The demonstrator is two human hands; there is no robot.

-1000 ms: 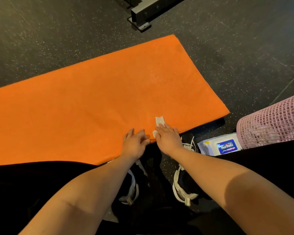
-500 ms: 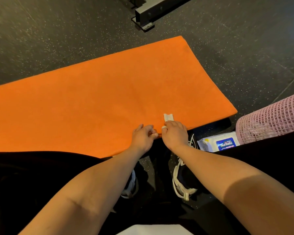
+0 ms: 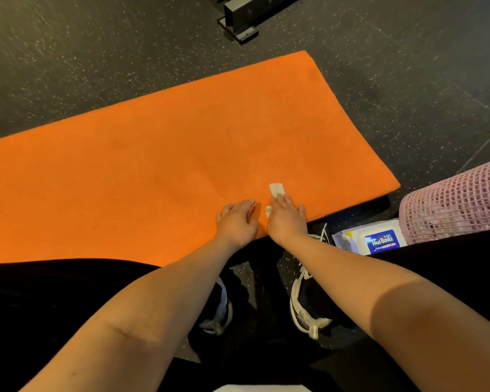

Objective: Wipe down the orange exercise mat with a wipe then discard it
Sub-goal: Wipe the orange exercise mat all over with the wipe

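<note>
Fingers [image 3: 284, 201] of the right hand [image 3: 287, 219] lie straight and flat on the white wipe [image 3: 276, 189], pressing it to the orange mat [image 3: 153, 171] close to the mat's near edge. A strip of wipe pokes out at 12 o'clock. At 9 o'clock, just beside it, the left hand [image 3: 236, 222] rests on the mat with relaxed fingers holding nothing, and I read it as a brace. My worry is the wipe: nothing pinches it, so a fast stroke could leave it bunched or behind. If the brace lifts, the mat may creep across the speckled floor [image 3: 408, 80]. A wipes pack [image 3: 379, 240] sits at 3 o'clock and a pink rolled mat [image 3: 458, 202] at 2, both crowding a rightward sweep. A black metal foot [image 3: 246, 15] stands at 12, clear of the mat. I see no bin.
</note>
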